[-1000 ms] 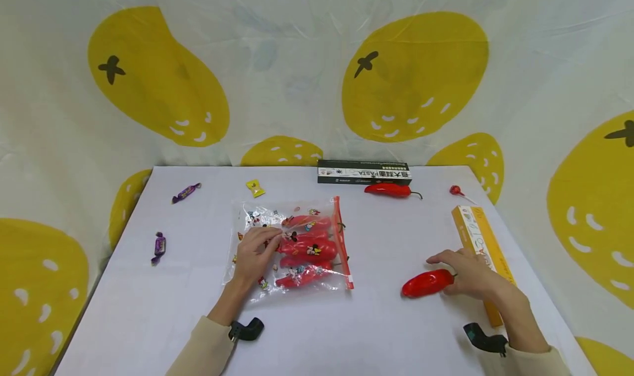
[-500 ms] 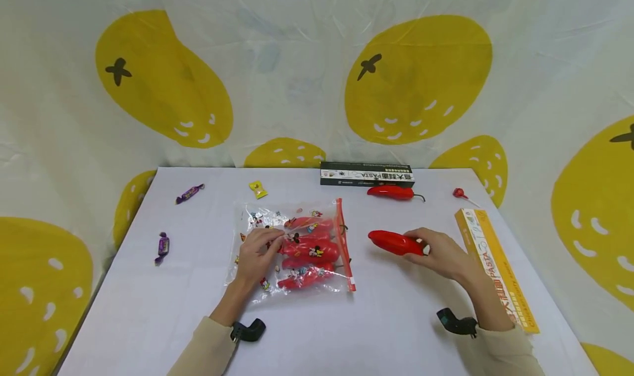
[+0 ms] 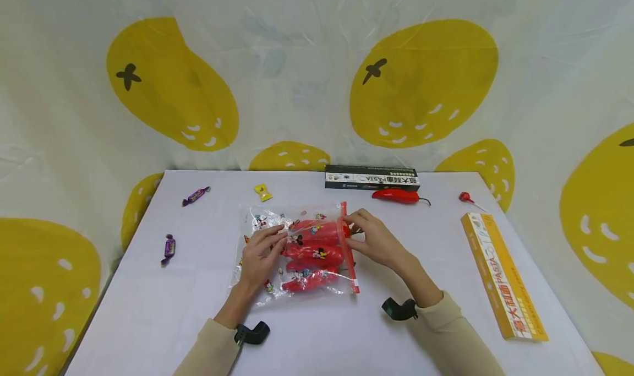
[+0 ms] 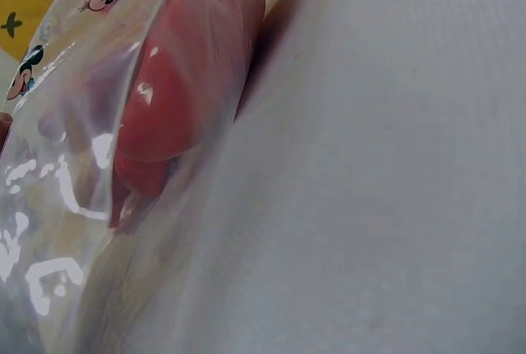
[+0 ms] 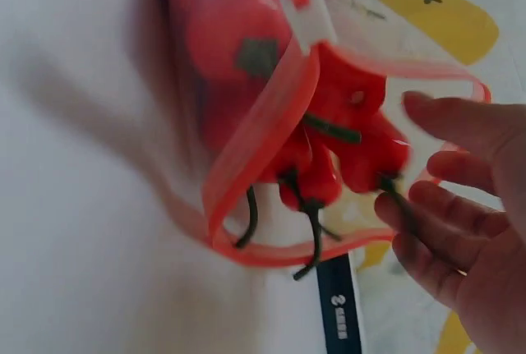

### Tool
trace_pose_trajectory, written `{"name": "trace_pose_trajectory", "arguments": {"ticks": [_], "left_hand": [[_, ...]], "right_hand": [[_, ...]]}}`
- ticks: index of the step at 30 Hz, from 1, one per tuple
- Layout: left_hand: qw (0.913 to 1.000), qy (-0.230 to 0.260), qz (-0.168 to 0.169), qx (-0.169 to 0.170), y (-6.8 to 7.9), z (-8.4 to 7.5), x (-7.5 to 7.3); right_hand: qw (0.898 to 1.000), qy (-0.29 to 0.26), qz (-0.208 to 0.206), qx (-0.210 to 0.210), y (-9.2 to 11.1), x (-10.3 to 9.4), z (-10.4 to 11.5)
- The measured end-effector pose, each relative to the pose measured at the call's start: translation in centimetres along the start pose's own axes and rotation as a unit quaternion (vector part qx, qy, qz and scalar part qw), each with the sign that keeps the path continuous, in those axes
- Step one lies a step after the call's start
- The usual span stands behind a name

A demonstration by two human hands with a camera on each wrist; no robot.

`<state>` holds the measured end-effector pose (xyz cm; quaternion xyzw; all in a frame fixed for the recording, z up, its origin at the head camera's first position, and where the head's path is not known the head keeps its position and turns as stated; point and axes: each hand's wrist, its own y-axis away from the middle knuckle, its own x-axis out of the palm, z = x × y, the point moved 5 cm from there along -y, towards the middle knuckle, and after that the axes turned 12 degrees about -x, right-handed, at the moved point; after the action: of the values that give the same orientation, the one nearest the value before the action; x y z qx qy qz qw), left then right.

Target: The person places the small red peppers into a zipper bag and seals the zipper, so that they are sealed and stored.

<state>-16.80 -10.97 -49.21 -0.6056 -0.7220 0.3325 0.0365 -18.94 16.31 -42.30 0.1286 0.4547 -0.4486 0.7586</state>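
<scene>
Head view: L hand (image 3: pixel 260 255) pinches the film of a clear, red-edged bag (image 3: pixel 352 268), mid-counter (image 3: pixel 148 310); several red peppers (image 3: pixel 327 255) lie inside. R hand (image 3: pixel 378 241) is at the bag's right-hand mouth, thumb & fingers apart. Far side: black pasta box (image 3: pixel 372 177) w/ a lone pepper (image 3: pixel 396 196) just beside its near face. Yellow candy (image 3: pixel 263 192) far left of centre; 2 purple candies (image 3: pixel 196 196) left; lollipop (image 3: pixel 464 197) & yellow pasta box (image 3: pixel 505 277) right.

L wrist view: pepper ends thru film; L-hand grip can't be told here.

R wrist view: bag mouth gapes, green stems (image 5: pixel 315 227) poking out; R hand spread, fingertips at one stem.
</scene>
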Motion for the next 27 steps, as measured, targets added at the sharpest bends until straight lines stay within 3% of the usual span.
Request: {"name": "trace_pose_trajectory", "arguments": {"ticks": [3,5,10,14,17,20,24,27], "left_hand": [[0.9997,0.016,-0.008,0.017,0.0,0.1,0.2],[0.9995,0.019,-0.01,0.023,0.0,0.1,0.3],[0.9996,0.013,-0.009,0.024,-0.1,0.0,0.1],[0.9997,0.008,-0.007,0.024,-0.1,0.0,0.0],[0.9997,0.006,-0.006,0.021,0.0,0.0,0.1],[0.9999,0.002,-0.004,0.017,0.1,0.0,0.2],[0.9998,-0.001,-0.003,0.017,0.1,-0.1,0.1],[0.9998,-0.005,-0.004,0.018,0.0,-0.1,0.0]], "right_hand": [[0.997,-0.051,-0.05,-0.005,-0.2,-0.3,-0.8],[0.996,-0.049,-0.08,0.005,-0.1,-1.0,-2.1],[0.989,-0.016,-0.133,0.061,-0.1,-3.5,-7.1],[0.984,0.044,-0.146,0.096,0.2,-5.4,-12.2],[0.978,0.094,-0.13,0.13,0.9,-6.3,-15.6],[0.973,0.113,-0.081,0.182,1.8,-6.7,-17.8],[0.968,0.106,-0.001,0.226,2.7,-6.4,-19.1],[0.969,0.084,0.013,0.232,3.2,-6.0,-19.0]]}}
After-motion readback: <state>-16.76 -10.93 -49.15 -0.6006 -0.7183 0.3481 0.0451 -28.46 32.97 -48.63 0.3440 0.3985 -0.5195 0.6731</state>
